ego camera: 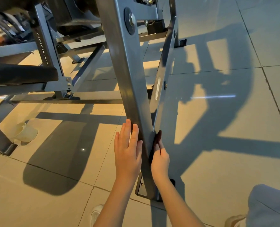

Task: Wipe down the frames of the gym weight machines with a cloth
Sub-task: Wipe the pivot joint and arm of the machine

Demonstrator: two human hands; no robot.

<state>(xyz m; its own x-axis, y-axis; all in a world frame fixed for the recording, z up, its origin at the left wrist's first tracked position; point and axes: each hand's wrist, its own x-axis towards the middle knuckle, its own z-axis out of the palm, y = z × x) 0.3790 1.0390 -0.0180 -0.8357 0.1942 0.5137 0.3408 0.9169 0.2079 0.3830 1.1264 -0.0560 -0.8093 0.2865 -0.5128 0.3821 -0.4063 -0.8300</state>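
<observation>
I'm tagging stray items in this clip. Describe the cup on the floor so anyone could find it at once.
Start at the black pad on the far left and drop to the tiled floor. There, beside the frame's dark foot, lies the cup. It is the only pale thing among the grey steel bars there, tipped on its side.

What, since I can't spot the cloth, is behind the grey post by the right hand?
A dark cloth shows at the right edge of the post, gripped by the right hand. The rest of the cloth is covered by the post.
</observation>
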